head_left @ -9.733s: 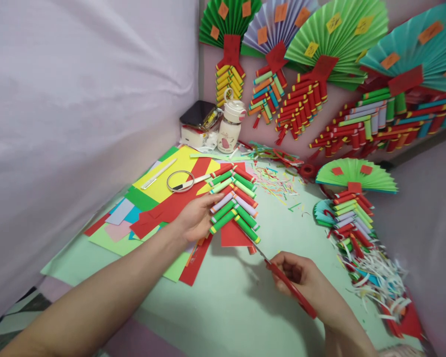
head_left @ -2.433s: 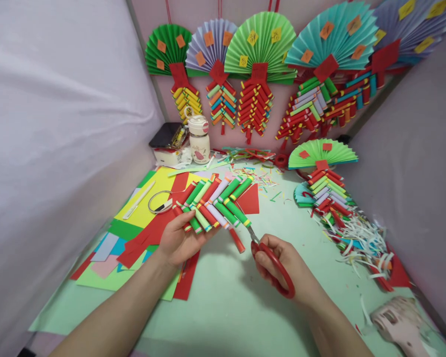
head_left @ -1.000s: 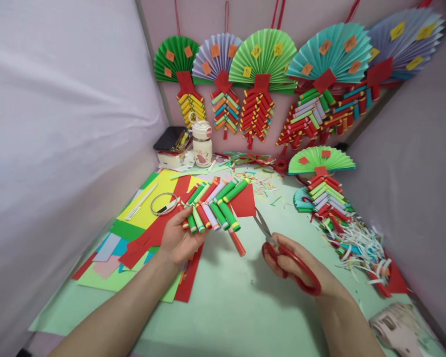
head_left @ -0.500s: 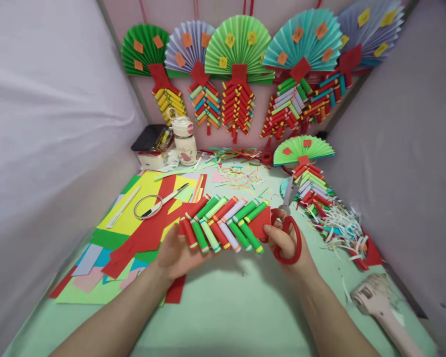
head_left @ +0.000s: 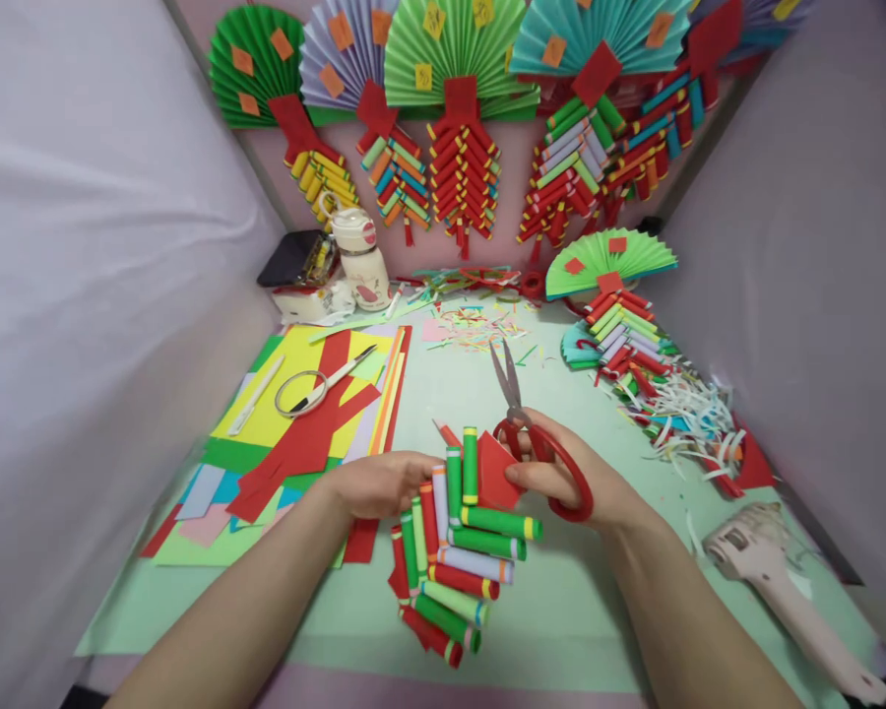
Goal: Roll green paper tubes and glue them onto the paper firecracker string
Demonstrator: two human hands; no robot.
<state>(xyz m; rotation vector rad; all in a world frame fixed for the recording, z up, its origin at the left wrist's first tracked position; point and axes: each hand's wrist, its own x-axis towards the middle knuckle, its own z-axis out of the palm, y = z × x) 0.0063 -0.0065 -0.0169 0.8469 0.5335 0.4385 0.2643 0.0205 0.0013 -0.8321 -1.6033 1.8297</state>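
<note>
A string of rolled-paper firecrackers (head_left: 464, 568) in red, green, pale green and lilac hangs slanting above the table, its rolls in a V pattern. At its top is a red paper piece (head_left: 496, 471), pinched between thumb and fingers of my right hand (head_left: 561, 468). The same hand carries red-handled scissors (head_left: 515, 409), their blades pointing up and slightly parted. My left hand (head_left: 388, 484) has its fingers bent against the upper left rolls; the fingertips are partly hidden behind them.
Coloured paper sheets (head_left: 295, 537) lie at left with a ring and pens. A bottle (head_left: 361, 261) stands behind. Paper scraps (head_left: 698, 414), a finished fan ornament (head_left: 611, 266) and a pale glue gun (head_left: 775, 571) are at right. Several fan ornaments (head_left: 458, 59) hang on the back wall.
The firecracker string has swung from level to hanging downward. My left hand has gone from palm-up beneath it to its upper left side. The scissors have tilted left; the view has shifted.
</note>
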